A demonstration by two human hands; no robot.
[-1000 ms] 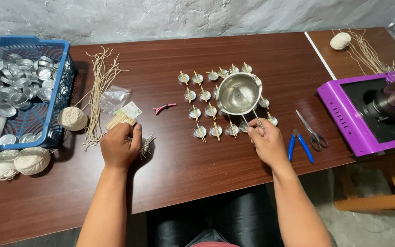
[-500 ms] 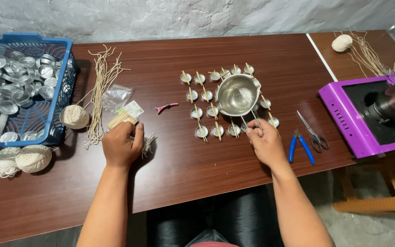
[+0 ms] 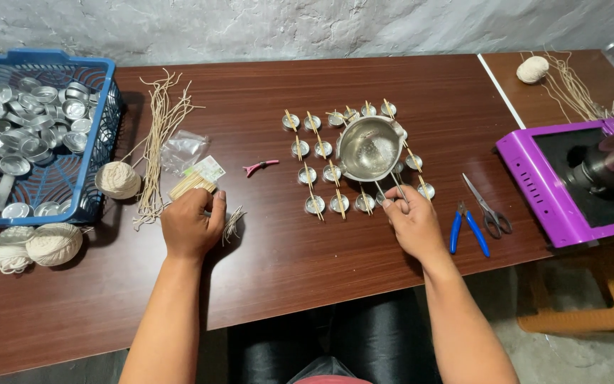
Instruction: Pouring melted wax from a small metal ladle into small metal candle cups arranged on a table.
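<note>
Sticks [image 3: 192, 185] under left hand [image 3: 190, 226], beside a green-labelled clear packet [image 3: 206, 169].

Basket [image 3: 104, 135] left, pan [image 3: 369, 148] centre (amid cups [image 3: 315, 205]), stove [image 3: 534, 185] right

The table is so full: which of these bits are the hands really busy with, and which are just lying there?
In use:
left hand on the bundle of wooden sticks
right hand at the small metal cups with sticks laid across
steel bowl among them

Lying about:
blue pliers
scissors
pink clip
balls of string
blue basket of spare cups
purple stove
</note>
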